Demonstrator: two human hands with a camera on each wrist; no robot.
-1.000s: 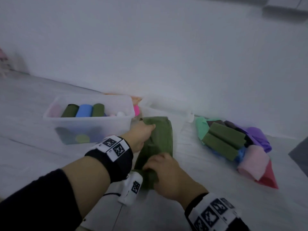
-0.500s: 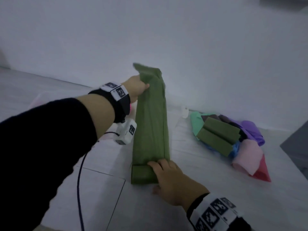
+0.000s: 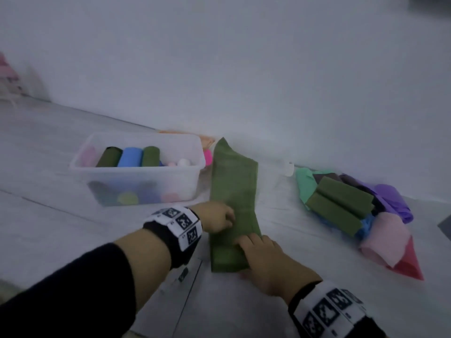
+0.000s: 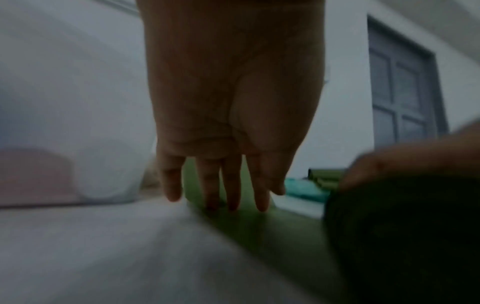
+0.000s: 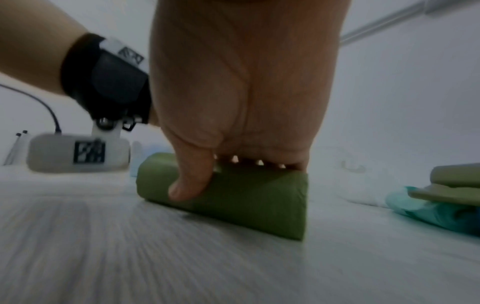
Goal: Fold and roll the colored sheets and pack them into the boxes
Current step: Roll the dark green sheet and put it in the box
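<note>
A clear box [image 3: 136, 167] stands on the pale floor [image 3: 48, 215] at the left, close to the white wall [image 3: 219, 69]. Along its top lie rolls side by side: a faint pink one [image 3: 87, 156], a dark green one [image 3: 109, 157], a blue one [image 3: 130, 157] and a green one [image 3: 151, 156], with two small pale balls [image 3: 183, 162] at the right end. Through the front wall more rolls show end-on, dark, yellow-green and pink, but too blurred to count. Behind the box's right corner sit something orange [image 3: 207, 140] and something bright pink [image 3: 208, 157], both half hidden.

Just right of the box a long folded green sheet [image 3: 231, 191] lies flat on the floor, its near end rolled up. The left hand [image 3: 216, 219] rests with straight fingers [image 4: 231, 185] on the sheet's left edge, halfway along. The right hand [image 3: 266, 262] grips the rolled end: its thumb [image 5: 189, 181] curls round the front of the roll and the fingers lie over the top. The two hands are close together but not touching.

Further right, a heap of loose sheets [image 3: 353, 206] lies on the floor: teal at the back, two folded green ones on top, then blue, purple, pink and red at the near right.
</note>
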